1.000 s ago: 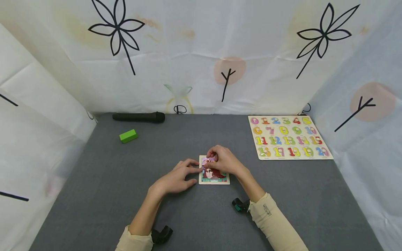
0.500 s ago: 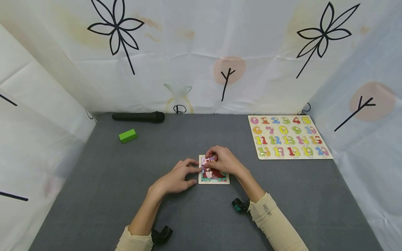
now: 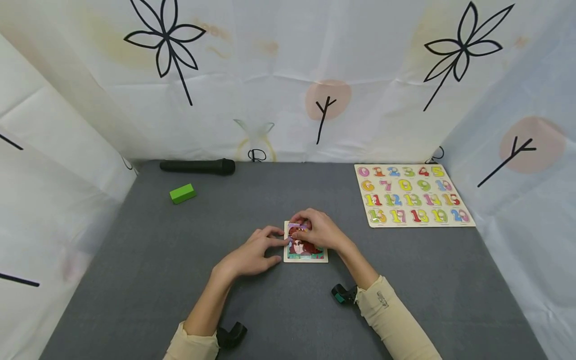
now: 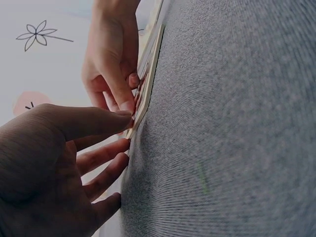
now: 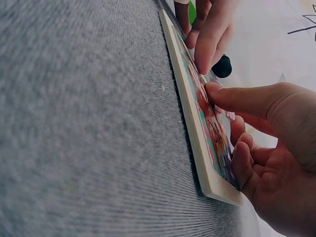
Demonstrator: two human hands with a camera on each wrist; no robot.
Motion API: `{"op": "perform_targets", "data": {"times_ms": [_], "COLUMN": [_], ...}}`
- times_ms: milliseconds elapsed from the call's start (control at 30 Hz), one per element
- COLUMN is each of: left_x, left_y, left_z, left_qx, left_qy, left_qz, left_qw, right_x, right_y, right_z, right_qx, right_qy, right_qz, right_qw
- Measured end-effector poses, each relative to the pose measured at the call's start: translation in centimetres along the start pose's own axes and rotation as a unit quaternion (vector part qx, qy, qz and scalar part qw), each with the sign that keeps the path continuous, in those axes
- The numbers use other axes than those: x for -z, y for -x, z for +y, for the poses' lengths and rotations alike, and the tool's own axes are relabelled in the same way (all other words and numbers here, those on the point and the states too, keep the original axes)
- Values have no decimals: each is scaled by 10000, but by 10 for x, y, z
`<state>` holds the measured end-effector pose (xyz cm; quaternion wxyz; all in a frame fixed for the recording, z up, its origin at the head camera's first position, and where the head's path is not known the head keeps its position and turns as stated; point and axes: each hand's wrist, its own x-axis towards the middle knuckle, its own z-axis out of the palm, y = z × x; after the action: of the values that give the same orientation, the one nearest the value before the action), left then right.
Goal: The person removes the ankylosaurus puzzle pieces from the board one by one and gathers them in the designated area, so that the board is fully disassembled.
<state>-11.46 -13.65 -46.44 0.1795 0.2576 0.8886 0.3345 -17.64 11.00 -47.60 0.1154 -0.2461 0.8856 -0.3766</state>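
Observation:
A small square jigsaw puzzle in a pale wooden tray (image 3: 306, 260) lies flat on the grey cloth, showing a red-haired cartoon figure. My right hand (image 3: 321, 231) bends over its upper part, thumb and forefinger pinching a puzzle piece against the picture; the piece is mostly hidden by the fingers. In the right wrist view the thumb (image 5: 239, 98) lies on the picture, other fingers curled at the far side. My left hand (image 3: 256, 252) stretches its fingers to the tray's left edge, the index fingertip over the picture. Seen from the left wrist, its fingers (image 4: 101, 155) are spread along the rim.
A wooden number board (image 3: 414, 225) lies at the back right. At the back left are a black microphone (image 3: 198, 167) and a green block (image 3: 182, 194). White printed cloth walls (image 3: 270, 80) enclose the back and sides of the table.
My right fingertips have shifted slightly left along the top of the puzzle, and more dark red shows beneath them. The left hand stays in place.

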Motion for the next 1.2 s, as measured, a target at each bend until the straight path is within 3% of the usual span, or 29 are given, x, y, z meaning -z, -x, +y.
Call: {"op": "perform_targets", "data": {"times_ms": [400, 700, 1067, 1200], "left_x": [1, 1, -1, -7], "left_y": [0, 0, 1, -3], "left_z": [0, 3, 4, -11], "left_qx": [11, 58, 131, -174], "left_qy": [22, 17, 11, -56], "left_qz": [21, 13, 16, 167], "left_qw": [10000, 10000, 9999, 9997], "right_x": [1, 6, 31, 45], "right_y": [2, 8, 24, 32], "right_z": [7, 11, 32, 46], "right_qx": [291, 447, 123, -135], "right_qy": [-761, -1484, -1459, -1457], "right_qz": [-54, 83, 672, 684], "right_qw": [9967, 9879, 9869, 9869]}}
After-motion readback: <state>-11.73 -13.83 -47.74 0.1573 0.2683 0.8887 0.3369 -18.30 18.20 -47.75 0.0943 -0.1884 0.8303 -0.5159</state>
